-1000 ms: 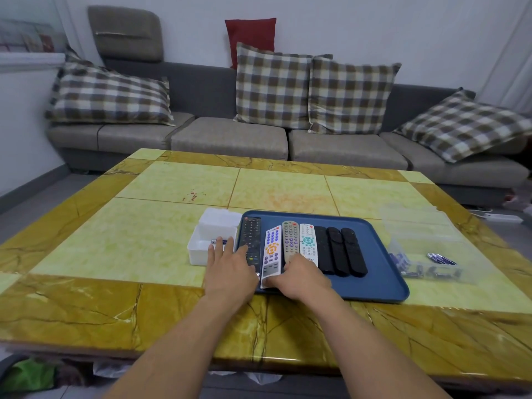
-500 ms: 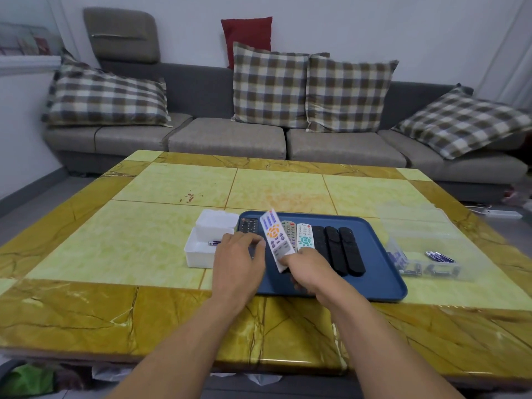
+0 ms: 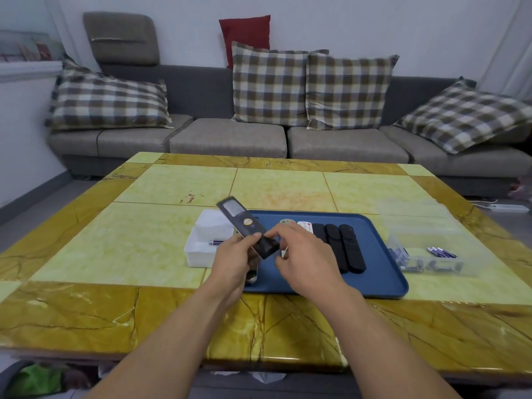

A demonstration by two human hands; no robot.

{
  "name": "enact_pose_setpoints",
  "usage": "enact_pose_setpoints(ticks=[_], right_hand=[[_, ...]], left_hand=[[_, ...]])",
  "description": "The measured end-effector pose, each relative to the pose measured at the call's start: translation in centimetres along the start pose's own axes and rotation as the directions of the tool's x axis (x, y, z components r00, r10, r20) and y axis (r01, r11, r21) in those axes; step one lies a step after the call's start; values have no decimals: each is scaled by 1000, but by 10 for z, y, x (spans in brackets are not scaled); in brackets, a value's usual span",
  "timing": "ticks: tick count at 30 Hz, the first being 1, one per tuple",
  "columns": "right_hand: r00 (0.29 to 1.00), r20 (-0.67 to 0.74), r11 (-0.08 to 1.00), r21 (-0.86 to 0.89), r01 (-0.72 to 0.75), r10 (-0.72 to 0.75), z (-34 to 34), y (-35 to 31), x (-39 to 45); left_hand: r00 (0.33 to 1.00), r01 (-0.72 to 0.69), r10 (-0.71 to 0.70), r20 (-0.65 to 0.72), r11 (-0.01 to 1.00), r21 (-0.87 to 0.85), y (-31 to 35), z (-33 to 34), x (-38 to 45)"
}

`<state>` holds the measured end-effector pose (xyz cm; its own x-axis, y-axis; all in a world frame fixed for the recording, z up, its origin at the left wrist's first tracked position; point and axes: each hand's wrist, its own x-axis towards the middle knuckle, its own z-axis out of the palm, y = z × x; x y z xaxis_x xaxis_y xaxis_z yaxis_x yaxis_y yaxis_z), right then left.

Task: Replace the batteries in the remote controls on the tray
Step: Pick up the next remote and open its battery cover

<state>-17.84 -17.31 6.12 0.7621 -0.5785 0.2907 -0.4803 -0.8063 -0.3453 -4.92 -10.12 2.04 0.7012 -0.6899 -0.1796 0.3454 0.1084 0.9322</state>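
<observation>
Fingers of the left hand are clamped round a remote held clear of the tray. The right hand has thumb and fingertips pinched at the remote's near end, just beside the left thumb.

What changed: a second ago both hands were flat on the tray over the row. Half a second ago the white remote with orange buttons was coming up, button side to the camera. Now it's flipped: dark back face showing, with a pale panel at the far end and a round sticker mid-body. Far end points up and away from the fingers, tilted left.

Meaning: pick-up and flip are done, and this looks like the start of cover removal. Right fingertips sit where the battery door probably is. Can't tell if the door has slid at all; that end is blurred.

Other items:
- Five more remotes on the tray beyond and right of the right hand: two light ones, three black. One black one is partly hidden under the left hand.
- White bin just left of the left fingers, one battery inside, probably for spent cells.
- Clear box well right of the right hand holds loose batteries, likely the fresh stock.

No remote looks finished, so the task is at its start.
</observation>
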Motion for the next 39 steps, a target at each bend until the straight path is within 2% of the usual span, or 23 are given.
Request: enact_pose_setpoints(ticks=[3,4,7,9,11,13,15,18,22,28,32,33,35,37,39], right_hand=[[983,106,951,255,-175,153,10,7,-2],[963,151,887,380,-263,221,13,7,-1],[881,301,584,662,-469,366,19,4,1],[855,348,398,773,-493,384,20,4,3],[853,343,286,836,-469,394,22,5,4],[850,332,207,874,-441,408,23,5,5],[848,319,182,887,-425,424,22,6,7],[857,314,190,889,-417,409,20,8,8],[875,295,261,874,-410,385,18,7,8],[849,220,370,827,-423,480,15,12,6],[841,241,358,823,-442,484,9,21,7],[846,248,391,801,-453,471,7,25,7],[853,261,525,696,-491,452,3,36,4],[845,299,662,525,-534,444,2,49,1],[814,357,737,360,-572,458,5,61,-1]], left_hand=[[997,-80,80,-24,997,1,0,-7,4],[995,-99,99,-27,995,1,-1,-7,3],[993,-117,117,5,993,-27,-2,-6,2],[993,-107,109,48,993,-48,-2,-2,1],[991,-106,110,75,993,-59,-3,0,2],[989,-105,111,94,992,-64,-1,1,0],[988,-109,114,101,992,-57,-1,2,-1],[987,-128,132,91,991,-45,0,1,-2],[981,-176,178,75,984,-37,1,-1,-3],[966,-258,257,44,965,42,-1,4,-9],[962,-252,254,-99,967,28,1,0,-2],[963,-239,237,-131,971,4,4,-2,-1],[972,-188,176,-156,980,-60,8,-8,2],[982,-125,109,-155,988,-95,9,-13,3],[989,-81,65,-134,989,-121,9,-16,5]])
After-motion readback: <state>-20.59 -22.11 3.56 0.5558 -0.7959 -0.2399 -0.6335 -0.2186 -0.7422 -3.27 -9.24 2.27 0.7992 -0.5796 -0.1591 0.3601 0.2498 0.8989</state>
